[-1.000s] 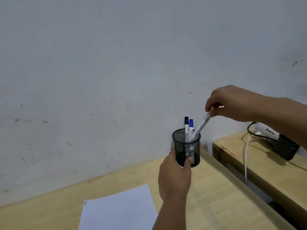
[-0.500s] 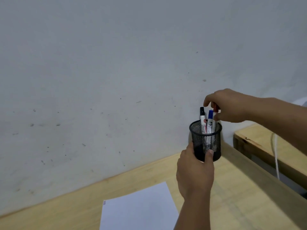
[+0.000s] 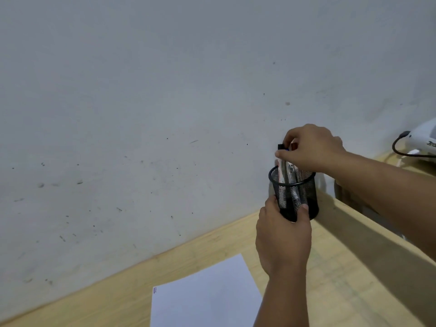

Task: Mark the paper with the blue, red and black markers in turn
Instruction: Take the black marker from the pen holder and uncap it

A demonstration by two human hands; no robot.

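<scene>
Left hand (image 3: 283, 241): lower centre-right of the frame, fingers and thumb curled round the lower wall of the black mesh pen cup (image 3: 293, 192), gripping it.
Right hand (image 3: 311, 147): right of centre, just above the cup, thumb and forefinger pinched on the top of the black marker (image 3: 280, 159) — its black cap shows at the fingertips.
Pen cup: stands on the wooden table (image 3: 342, 279) at its far edge, close to the grey wall (image 3: 165, 90).
Black marker: upright in the left part of the cup, barrel partly seen through the mesh.
Blue marker (image 3: 291, 171): in the cup just right of the black one; only a sliver of blue cap shows under the thumb.
Red marker (image 3: 294, 146): its red cap peeks out behind the right hand's fingers; the barrel is mostly hidden.
Paper (image 3: 205, 296): white sheet at lower centre, flat on the table, well apart from the cup — two short strokes, red and blue, at its upper-left corner.
Far right edge: a white device (image 3: 424, 140) with a dark cable on a second wooden surface.
</scene>
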